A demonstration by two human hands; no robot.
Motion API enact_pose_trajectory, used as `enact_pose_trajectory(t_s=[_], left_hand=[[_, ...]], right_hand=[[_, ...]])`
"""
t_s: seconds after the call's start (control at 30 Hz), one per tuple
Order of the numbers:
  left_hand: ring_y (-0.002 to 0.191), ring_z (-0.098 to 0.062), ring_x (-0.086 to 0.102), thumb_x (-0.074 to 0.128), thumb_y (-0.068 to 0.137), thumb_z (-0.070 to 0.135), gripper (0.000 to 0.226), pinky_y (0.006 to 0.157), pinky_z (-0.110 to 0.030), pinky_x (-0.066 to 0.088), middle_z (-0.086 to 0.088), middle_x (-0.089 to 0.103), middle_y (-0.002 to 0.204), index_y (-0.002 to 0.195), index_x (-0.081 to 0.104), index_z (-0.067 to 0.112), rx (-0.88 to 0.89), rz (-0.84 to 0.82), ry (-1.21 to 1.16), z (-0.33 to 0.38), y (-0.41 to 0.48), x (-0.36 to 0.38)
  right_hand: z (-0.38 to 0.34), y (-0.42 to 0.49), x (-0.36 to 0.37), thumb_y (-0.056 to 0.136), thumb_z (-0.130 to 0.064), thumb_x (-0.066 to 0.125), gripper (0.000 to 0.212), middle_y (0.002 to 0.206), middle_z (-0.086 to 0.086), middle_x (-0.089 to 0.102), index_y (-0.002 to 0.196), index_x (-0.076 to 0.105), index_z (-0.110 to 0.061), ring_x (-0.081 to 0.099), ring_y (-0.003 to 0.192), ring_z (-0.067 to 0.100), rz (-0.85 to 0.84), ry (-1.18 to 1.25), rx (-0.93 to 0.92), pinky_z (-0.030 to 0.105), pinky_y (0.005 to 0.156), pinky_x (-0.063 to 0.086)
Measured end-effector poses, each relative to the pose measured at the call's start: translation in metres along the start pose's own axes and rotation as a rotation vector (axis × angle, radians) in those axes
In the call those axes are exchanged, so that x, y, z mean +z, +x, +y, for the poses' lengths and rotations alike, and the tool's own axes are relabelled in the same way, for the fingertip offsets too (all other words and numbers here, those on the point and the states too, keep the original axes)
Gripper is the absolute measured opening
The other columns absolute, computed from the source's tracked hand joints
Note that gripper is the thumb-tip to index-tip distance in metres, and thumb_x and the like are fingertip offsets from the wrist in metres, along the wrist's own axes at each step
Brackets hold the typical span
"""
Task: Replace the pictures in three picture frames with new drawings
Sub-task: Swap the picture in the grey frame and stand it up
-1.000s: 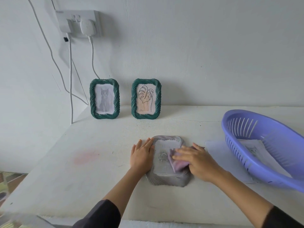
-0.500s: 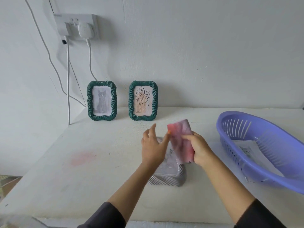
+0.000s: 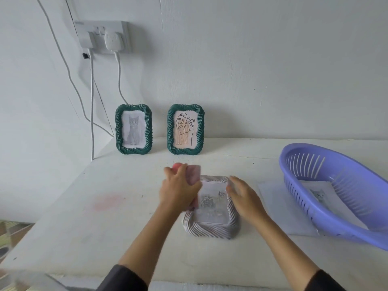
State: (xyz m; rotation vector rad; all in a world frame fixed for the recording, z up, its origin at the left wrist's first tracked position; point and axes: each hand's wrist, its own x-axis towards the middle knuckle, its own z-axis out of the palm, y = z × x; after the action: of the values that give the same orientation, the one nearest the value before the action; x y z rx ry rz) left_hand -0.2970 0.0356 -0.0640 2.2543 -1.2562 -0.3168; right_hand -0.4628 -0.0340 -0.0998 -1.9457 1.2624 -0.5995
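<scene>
Lying flat on the desk (image 3: 105,227), the frame (image 3: 210,232) sits between both hands: left hand (image 3: 178,190) grips a cloth (image 3: 194,175), right hand (image 3: 245,198) spread beside its rim. Probably best to pin that rim, then wipe gently.

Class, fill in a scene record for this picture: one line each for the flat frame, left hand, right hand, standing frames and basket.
Grey frame: flat on table, flower drawing facing up
Left hand: grips pink cloth
Right hand: open, at the frame's right edge
Standing frames: cat frame, leaf frame, both green, upright by wall
Basket: purple, paper inside
</scene>
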Motion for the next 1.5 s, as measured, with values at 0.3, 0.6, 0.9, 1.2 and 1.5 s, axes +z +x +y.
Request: enact_pose_trajectory(t_s=[0.3,0.6,0.9,1.2,1.5], left_hand=[[0.123,-0.027,0.035,0.04,0.082,0.062,0.061,0.097,-0.041,0.033,-0.002,0.035,0.131,0.138,0.024,0.045,-0.164,-0.01,0.324,-0.086,0.012,0.007],[0.119,-0.027,0.037,0.041,0.082,0.058,0.059,0.095,-0.04,0.034,-0.003,0.035,0.128,0.137,0.026,0.044,-0.169,0.01,0.308,-0.089,0.014,0.006],[0.133,-0.024,0.026,0.03,0.09,0.058,0.059,0.111,-0.043,0.017,-0.003,0.027,0.144,0.138,0.038,0.025,0.047,0.103,0.29,-0.052,0.013,0.005],[0.12,-0.031,0.038,0.036,0.097,0.024,0.033,0.1,-0.037,0.035,-0.012,0.043,0.127,0.113,0.058,0.007,-0.11,-0.136,0.055,-0.019,-0.007,0.044],[0.076,-0.024,0.059,0.049,0.085,-0.007,0.036,0.058,-0.028,0.05,-0.017,0.063,0.099,0.118,0.051,0.007,-0.365,-0.274,-0.918,-0.014,0.006,0.024]], right_hand=[[0.027,-0.004,0.022,0.098,-0.03,0.035,0.05,0.155,0.001,0.024,0.145,0.026,-0.016,0.02,0.143,0.014,0.025,-0.365,-0.061,0.029,0.117,0.013],[0.025,-0.007,0.02,0.098,-0.031,0.035,0.05,0.155,0.0,0.022,0.145,0.025,-0.017,0.019,0.143,0.012,0.007,-0.367,-0.042,0.028,0.117,0.011],[0.014,-0.015,0.013,0.091,-0.05,0.041,0.052,0.138,0.008,0.042,0.121,0.053,-0.01,0.039,0.126,0.026,0.152,-0.51,0.099,0.033,0.104,0.032],[0.004,-0.015,0.026,0.085,-0.033,0.056,0.025,0.107,0.013,0.052,0.082,0.057,-0.008,0.05,0.106,0.031,0.174,-0.346,0.208,0.031,0.077,0.039],[-0.004,-0.001,0.008,0.077,0.006,0.066,0.031,0.079,0.005,0.059,0.097,0.049,-0.01,0.057,0.069,0.019,0.209,0.75,0.383,0.029,0.061,0.046]])
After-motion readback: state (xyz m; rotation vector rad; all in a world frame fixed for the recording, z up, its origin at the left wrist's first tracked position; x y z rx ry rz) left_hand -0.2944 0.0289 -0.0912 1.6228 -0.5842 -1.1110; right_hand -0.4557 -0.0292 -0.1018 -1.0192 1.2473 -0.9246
